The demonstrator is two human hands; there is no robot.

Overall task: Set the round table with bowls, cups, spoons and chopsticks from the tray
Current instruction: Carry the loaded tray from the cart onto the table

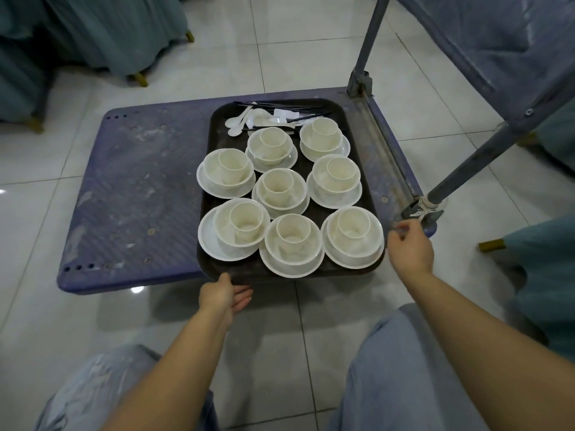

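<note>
A dark brown tray point(208, 194) lies on a low blue cart platform. It carries several white sets, each a cup in a bowl on a saucer point(292, 241). White spoons point(239, 119) and dark chopsticks point(298, 115) lie at the tray's far end. My left hand point(225, 295) holds the tray's near left corner, thumb on the rim and fingers underneath. My right hand point(407, 244) is at the tray's near right corner, with its fingers curled at the rim.
The blue cart platform point(130, 197) stands on a white tiled floor, its grey metal handle frame point(485, 144) rising to the right. Chairs draped in teal covers point(93, 35) stand at the back left and at the right. My knees are below.
</note>
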